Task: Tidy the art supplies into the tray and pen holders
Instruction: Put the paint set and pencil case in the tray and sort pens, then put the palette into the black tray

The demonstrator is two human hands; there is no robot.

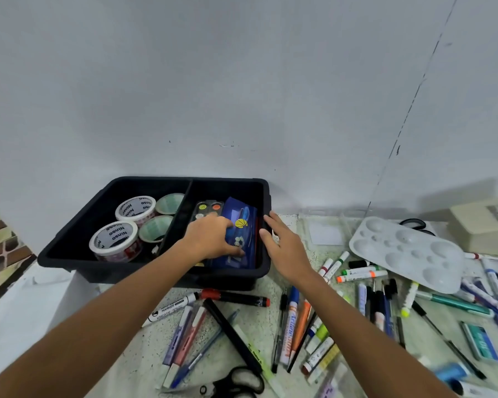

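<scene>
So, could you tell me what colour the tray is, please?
Black tray, clearest in the head view.

Two bare forearms, one entering from about 7 o'clock and the other from about 5 o'clock. No sleeves, watch, bracelets or rings show on either arm. The left hand (210, 235) and the right hand (283, 245) are ungloved, with short, unpainted fingernails. Both arms are slender.
</scene>
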